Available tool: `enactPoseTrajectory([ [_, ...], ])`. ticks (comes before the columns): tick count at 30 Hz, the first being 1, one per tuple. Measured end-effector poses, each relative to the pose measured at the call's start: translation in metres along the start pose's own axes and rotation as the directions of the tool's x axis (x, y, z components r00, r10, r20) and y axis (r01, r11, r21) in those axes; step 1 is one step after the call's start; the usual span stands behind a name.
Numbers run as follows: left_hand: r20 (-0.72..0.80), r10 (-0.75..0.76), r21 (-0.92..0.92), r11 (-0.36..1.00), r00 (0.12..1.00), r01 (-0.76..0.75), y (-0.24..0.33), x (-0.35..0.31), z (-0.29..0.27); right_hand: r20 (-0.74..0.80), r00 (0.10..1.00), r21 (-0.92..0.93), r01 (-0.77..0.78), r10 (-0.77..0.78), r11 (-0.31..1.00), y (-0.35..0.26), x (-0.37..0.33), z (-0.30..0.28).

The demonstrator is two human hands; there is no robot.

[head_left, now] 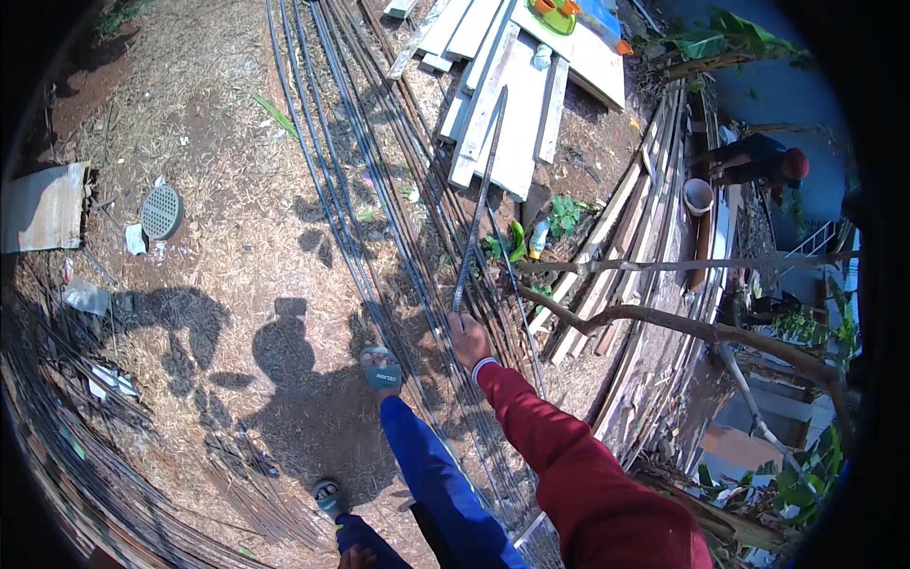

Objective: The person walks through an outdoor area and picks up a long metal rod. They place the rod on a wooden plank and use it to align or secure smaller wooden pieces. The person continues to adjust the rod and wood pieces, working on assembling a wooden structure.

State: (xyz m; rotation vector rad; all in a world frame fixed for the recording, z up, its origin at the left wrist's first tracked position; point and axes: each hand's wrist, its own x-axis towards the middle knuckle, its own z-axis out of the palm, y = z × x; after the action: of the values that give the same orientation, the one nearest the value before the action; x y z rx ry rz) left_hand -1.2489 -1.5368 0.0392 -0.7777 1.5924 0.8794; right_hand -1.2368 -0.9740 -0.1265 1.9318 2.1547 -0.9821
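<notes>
My right hand (467,339), at the end of a dark red sleeve, is closed around a long dark steel bar (479,204) that looks ribbed. From my fist the bar runs away and slightly right, its far end over the white boards (517,119). Beneath my hand, a bundle of long thin steel rods (379,190) lies lengthwise on the ground. Only a small part of my left hand (356,558) shows at the lower edge, near my blue trouser leg; its fingers are too dark and cut off to read.
A bare branch (701,327) juts in from the right. Long timber planks (616,247) lie beyond it, near a white bucket (699,195) and a bending person (758,159). More rods (85,455) lie at left, near a round drain grate (162,211).
</notes>
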Motion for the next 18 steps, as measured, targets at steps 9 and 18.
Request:
enactPoseTrajectory([
  [9,0.209,0.345,-0.029,0.938,0.915,-0.346,-0.025,0.021,-0.117,-0.157,0.936,0.379,0.352,-0.315,0.856,-0.121,-0.338,-0.123],
  [18,0.52,0.341,0.246,0.819,0.783,-0.519,0.013,-0.028,-0.185,0.281,0.939,0.932,-0.316,0.197,0.179,-0.08,-0.504,-0.183],
])
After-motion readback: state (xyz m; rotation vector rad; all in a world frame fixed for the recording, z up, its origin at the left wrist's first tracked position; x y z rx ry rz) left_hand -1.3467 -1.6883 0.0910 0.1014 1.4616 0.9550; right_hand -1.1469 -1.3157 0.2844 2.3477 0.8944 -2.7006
